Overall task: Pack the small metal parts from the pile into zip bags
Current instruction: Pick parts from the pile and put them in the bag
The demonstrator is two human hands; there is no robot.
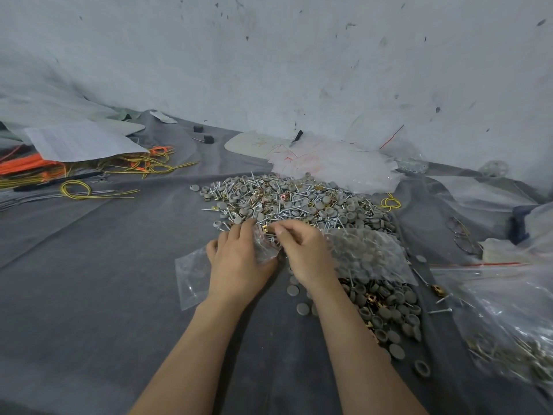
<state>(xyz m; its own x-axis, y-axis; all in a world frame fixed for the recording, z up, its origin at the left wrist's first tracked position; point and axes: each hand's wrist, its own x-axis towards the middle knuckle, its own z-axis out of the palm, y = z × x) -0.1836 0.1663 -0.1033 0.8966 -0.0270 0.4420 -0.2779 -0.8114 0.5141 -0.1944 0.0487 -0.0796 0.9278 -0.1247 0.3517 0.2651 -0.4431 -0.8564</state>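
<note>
My left hand (239,262) and right hand (305,256) each close their grip on the zip bag (191,280) mouth beside the pile (293,202), a cap-filled bag (371,253) crowding the right.

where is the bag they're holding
Head view, centre: the bag lies on the grey cloth under the left hand, at the near edge of the pile.

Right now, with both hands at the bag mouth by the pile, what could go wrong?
1. The left hand and right hand pinch the zip bag at its mouth by the pile. The opening looks small, so parts may miss and scatter on the grey cloth, where loose caps already lie.
2. Pointed screws could pierce the thin bag or prick fingers.
</note>
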